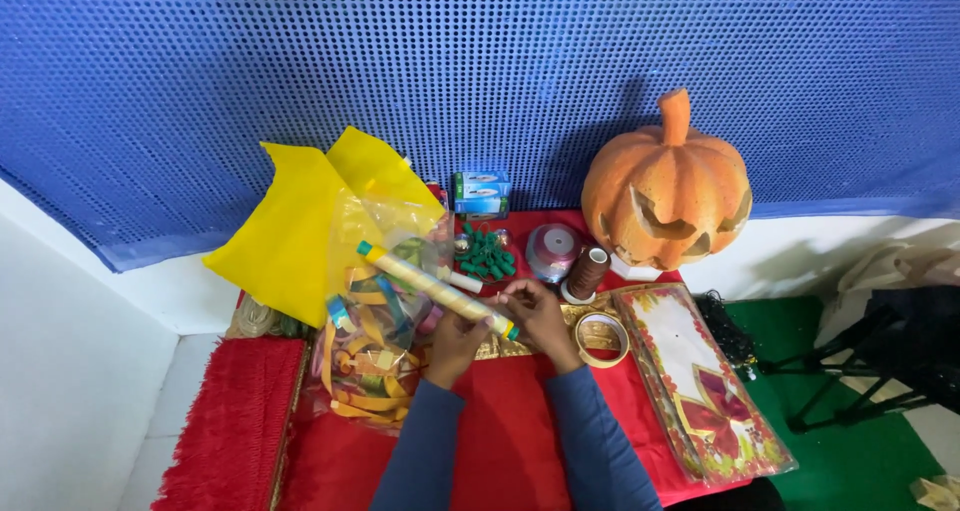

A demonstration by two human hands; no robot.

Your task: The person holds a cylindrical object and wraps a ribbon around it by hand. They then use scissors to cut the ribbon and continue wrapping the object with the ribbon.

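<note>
Head view, near to far. I see both forearms in blue sleeves reaching over a red cloth (500,451) that covers the work surface. My left hand (455,343) is closed around the lower part of a rolled tube of paper (437,291), propping it from below; my right hand (535,311) pinches the near end, at the green cap, with the fingertips. Held this way, the tube lies slanted, far end up and to the left, clear of the clutter beneath. It looks smooth, pale and printed, stiff enough to keep its shape.

Just left of the hands, a clear plastic bag (375,356) holds curled paper strips, mostly yellow and orange. A yellow sheet (300,226), soft and matte, stands folded behind it. A fringed red mat (235,421) lies at far left.

Right of the hands: a tape ring (601,338), a flat glossy packet with a red bow print (700,381).

Farther back: green beads (487,256), a ribbon spool (553,251), a brown thread spool (587,271), a small box (480,193), and a carved orange pumpkin (668,186), rough-surfaced, against a blue perforated backdrop (500,71).
</note>
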